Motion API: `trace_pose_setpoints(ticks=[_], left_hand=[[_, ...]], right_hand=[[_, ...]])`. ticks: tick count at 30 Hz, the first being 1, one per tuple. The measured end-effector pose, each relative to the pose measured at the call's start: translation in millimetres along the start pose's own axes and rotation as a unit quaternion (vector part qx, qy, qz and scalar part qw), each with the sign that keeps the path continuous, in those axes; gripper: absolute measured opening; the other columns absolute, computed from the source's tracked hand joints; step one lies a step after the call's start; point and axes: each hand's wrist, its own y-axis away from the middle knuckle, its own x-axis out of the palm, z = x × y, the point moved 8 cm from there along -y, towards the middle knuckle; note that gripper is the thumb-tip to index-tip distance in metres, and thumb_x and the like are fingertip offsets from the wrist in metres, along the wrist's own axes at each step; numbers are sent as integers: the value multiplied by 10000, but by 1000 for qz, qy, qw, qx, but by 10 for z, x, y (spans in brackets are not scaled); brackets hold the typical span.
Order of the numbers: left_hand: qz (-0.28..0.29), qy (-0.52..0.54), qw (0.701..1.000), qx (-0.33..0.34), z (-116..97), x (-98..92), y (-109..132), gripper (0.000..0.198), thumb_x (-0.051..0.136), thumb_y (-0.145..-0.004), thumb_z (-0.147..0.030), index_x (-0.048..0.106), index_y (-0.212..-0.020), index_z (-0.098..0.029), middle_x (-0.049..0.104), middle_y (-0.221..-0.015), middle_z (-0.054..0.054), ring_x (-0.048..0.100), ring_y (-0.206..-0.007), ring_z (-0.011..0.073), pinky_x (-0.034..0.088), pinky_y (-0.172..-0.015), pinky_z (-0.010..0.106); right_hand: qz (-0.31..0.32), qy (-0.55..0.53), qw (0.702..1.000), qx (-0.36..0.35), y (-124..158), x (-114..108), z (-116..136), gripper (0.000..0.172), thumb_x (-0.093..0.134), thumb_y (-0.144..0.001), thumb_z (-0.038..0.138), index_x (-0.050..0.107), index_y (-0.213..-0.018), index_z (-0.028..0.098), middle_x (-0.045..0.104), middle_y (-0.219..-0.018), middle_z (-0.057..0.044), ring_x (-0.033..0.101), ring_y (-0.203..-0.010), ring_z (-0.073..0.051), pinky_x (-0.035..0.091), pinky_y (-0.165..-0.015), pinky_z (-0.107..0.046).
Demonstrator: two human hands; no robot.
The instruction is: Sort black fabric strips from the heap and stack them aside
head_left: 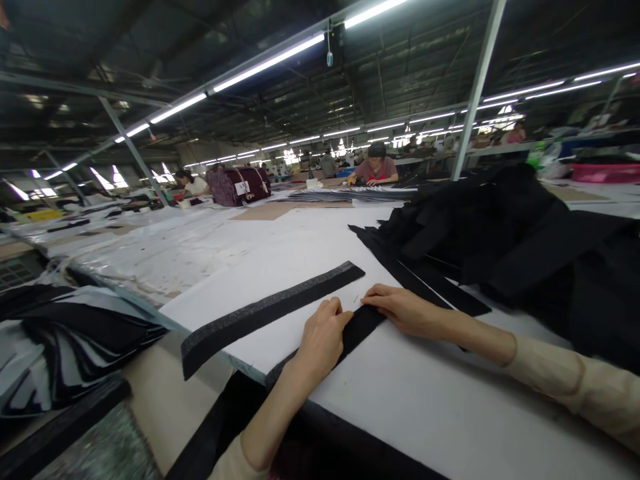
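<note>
A black fabric strip (361, 333) lies slantwise on the white tabletop (450, 407), its near end at the table edge. My left hand (323, 337) is closed over this strip, fingers curled and thumb against its upper edge. At the strip's far end my right hand (400, 308) pinches the corner between thumb and fingers. Just beyond my hands lies a second black strip (275, 308) with a speckled grey band along its far edge; its left end hangs past the table edge. More black strips (425, 283) lie behind my right hand.
A large heap of black fabric pieces (500, 233) covers the right side. Left, below table level, hangs a stack of black and white layers (80, 340). Farther back are purple bundles (239, 185), a person (375, 167) bent over work, and a pink basin (607, 173).
</note>
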Motion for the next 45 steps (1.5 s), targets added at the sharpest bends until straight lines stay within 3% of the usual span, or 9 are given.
trace_pose_setpoints(ticks=[6, 13, 17, 24, 37, 45], left_hand=[[19, -54, 998, -2, -22, 52, 5, 322, 364, -856, -67, 590, -1035, -208, 519, -922, 54, 483, -848, 180, 418, -658, 265], [-19, 39, 998, -52, 148, 8, 56, 213, 409, -901, -198, 604, -987, -189, 531, -832, 16, 518, -745, 136, 425, -660, 243], [-19, 65, 997, -43, 159, 4, 73, 223, 423, -872, -113, 626, -914, -194, 514, -792, 3, 512, -728, 123, 418, -645, 224], [-24, -14, 1000, 9, 50, 6, 85, 293, 371, -865, -43, 624, -909, -185, 502, -802, 18, 486, -747, 140, 418, -617, 237], [-22, -109, 993, 42, 1, 25, 58, 188, 442, -837, -37, 583, -801, -155, 532, -790, 23, 491, -700, 160, 418, -553, 272], [-3, -135, 990, 49, -24, 35, 54, 183, 449, -829, -40, 587, -794, -156, 542, -788, 31, 501, -707, 175, 442, -571, 287]], right_hand=[[0, -1, 1000, 12, -1, -7, 3, 395, 357, -841, 71, 577, -1148, 189, 565, -1095, -83, 557, -959, -177, 454, -859, -305], [-6, -1, 1000, 6, -16, -10, 0, 375, 351, -848, 81, 583, -1129, 168, 567, -1097, -92, 560, -965, -185, 463, -858, -323], [-9, 0, 1000, 4, -10, -9, -8, 366, 357, -860, 99, 574, -1143, 184, 558, -1113, -84, 559, -971, -177, 465, -856, -308], [1, 1, 1000, 16, -14, -14, -17, 372, 351, -880, 117, 561, -1174, 202, 544, -1143, -81, 552, -993, -175, 464, -855, -303], [45, 56, 997, -22, 2, 53, 69, 541, 304, -801, -12, 486, -1262, 205, 498, -1128, -101, 503, -1019, -174, 457, -857, -317], [43, 66, 997, -26, 3, 73, 74, 619, 299, -781, -36, 455, -1291, 279, 477, -1119, -86, 502, -1007, -173, 469, -849, -343]])
